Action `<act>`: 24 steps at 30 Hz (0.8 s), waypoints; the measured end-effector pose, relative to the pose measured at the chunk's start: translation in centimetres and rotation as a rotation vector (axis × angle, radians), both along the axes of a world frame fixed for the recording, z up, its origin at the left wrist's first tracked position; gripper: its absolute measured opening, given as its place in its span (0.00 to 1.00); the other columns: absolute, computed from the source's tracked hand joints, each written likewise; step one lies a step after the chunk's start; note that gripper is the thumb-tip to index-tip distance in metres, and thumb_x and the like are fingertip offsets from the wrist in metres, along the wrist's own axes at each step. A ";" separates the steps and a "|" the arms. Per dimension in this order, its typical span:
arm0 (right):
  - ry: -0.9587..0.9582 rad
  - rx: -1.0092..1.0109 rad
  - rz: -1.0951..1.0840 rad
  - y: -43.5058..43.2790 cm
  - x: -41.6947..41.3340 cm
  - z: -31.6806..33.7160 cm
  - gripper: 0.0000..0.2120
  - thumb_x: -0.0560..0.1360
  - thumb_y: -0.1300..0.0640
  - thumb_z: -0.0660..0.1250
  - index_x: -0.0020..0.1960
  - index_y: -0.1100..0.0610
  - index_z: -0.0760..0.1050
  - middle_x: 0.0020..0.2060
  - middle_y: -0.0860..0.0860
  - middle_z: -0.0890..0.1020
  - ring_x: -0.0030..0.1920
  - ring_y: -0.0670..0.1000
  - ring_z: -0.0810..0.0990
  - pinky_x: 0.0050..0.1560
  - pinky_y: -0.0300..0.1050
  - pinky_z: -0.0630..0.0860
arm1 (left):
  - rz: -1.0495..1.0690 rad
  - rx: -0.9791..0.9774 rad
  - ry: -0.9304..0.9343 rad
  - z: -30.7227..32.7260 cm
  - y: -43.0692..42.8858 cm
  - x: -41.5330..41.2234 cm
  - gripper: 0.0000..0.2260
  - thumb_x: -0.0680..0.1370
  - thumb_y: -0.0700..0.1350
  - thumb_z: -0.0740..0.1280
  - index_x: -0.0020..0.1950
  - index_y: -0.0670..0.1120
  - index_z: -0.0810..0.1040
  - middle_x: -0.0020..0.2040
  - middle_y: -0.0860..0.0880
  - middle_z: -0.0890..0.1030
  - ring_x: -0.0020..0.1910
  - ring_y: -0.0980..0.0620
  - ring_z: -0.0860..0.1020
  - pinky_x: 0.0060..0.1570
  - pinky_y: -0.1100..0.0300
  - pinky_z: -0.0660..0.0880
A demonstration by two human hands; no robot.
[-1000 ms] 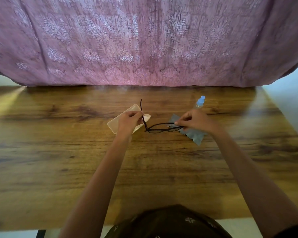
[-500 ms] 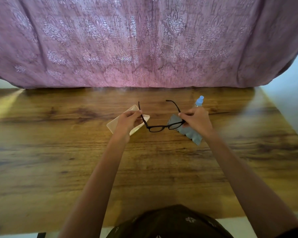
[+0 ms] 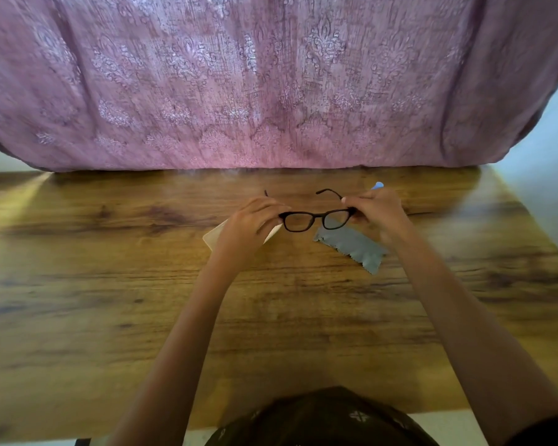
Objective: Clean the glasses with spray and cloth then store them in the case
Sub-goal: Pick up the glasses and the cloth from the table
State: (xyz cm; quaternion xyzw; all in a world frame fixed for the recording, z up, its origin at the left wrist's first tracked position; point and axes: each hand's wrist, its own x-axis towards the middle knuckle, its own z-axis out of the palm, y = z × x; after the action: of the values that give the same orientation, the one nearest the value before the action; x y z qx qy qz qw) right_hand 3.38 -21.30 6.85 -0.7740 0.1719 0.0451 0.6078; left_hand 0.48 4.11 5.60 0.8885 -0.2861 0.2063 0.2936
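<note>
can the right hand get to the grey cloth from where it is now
Probably yes: the grey cloth lies flat on the table just below the right hand, nothing covering it. But that hand is holding the glasses and must let go first.

Soft, warm, dim light; a pale streak falls across the wooden table (image 3: pixel 78 284) at ten o'clock. The pink curtain (image 3: pixel 271 75) looks smeared, and wide-angle distortion bows the edges.

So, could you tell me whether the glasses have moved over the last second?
Yes. The glasses, both temples now open, were lifted off the grey cloth, which stayed on the table.
</note>
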 end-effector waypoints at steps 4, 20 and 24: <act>0.077 0.162 -0.003 -0.1 -0.1 0.3 0.06 0.73 0.64 0.73 0.38 0.64 0.78 0.25 0.49 0.82 0.28 0.45 0.83 0.33 0.37 0.81 | 0.010 0.069 -0.060 1.1 -0.2 0.1 0.09 0.74 0.32 0.69 0.52 0.37 0.83 0.49 0.42 0.84 0.50 0.42 0.82 0.47 0.48 0.79; -0.511 -0.671 -0.289 -0.7 -0.9 -3.8 0.14 0.76 0.53 0.67 0.60 0.58 0.72 0.52 0.55 0.74 0.48 0.51 0.74 0.43 0.43 0.70 | 0.262 -0.322 -0.036 3.2 -2.8 -0.7 0.07 0.73 0.30 0.70 0.48 0.37 0.85 0.41 0.46 0.85 0.39 0.59 0.76 0.42 0.79 0.67; -0.502 -0.854 -0.223 -1.3 -0.1 -5.6 0.19 0.77 0.55 0.66 0.66 0.56 0.68 0.59 0.59 0.71 0.55 0.54 0.72 0.50 0.46 0.72 | 0.328 -0.398 0.044 2.6 -3.6 -1.4 0.08 0.74 0.32 0.70 0.51 0.39 0.84 0.44 0.47 0.85 0.44 0.64 0.76 0.45 0.80 0.68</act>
State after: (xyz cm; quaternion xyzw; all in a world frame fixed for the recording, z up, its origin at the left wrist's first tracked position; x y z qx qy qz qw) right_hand 3.29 -22.59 1.24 -0.9173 0.1054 -0.2818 0.2608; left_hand -0.92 0.48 8.22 0.8519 -0.0856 0.2839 0.4317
